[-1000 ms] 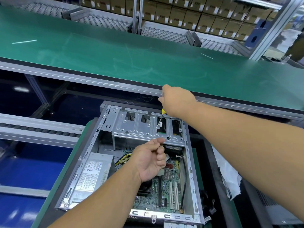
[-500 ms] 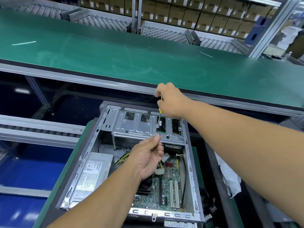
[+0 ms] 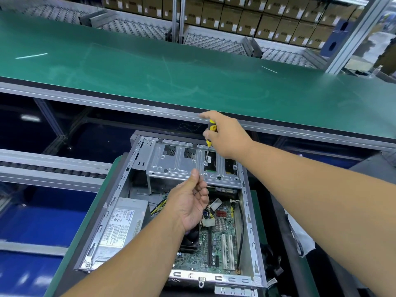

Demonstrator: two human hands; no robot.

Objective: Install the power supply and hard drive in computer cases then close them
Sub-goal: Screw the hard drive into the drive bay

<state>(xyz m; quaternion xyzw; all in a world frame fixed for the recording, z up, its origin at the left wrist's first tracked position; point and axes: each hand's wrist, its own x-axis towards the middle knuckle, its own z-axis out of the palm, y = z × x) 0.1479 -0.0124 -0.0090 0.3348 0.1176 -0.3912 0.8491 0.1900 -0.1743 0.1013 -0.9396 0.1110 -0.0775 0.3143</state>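
Observation:
An open grey computer case (image 3: pixel 248 211) lies on its side in front of me. Its silver power supply (image 3: pixel 122 224) sits at the left, beside the motherboard (image 3: pixel 222 249). At the far end is the metal drive cage (image 3: pixel 177 163), and a green board shows through its openings. My right hand (image 3: pixel 229 138) grips a yellow-and-black screwdriver (image 3: pixel 211 129) held upright, its tip on the cage's top plate. Above the motherboard and just in front of the cage hovers my left hand (image 3: pixel 188 204), thumb up and fingers loosely curled. I see nothing in it.
A wide green conveyor belt (image 3: pixel 192 82) runs across behind the case, and stacked cardboard boxes (image 3: pixel 235 16) fill the shelves beyond it. A roller rail (image 3: pixel 42 168) lies to the left. White plastic wrapping (image 3: pixel 300 236) lies right of the case. The case rests on a green mat (image 3: pixel 85 232).
My right hand has shifted its grip up the screwdriver, so more of the handle shows. My left hand opened from a pinch and drew slightly back from the cage edge.

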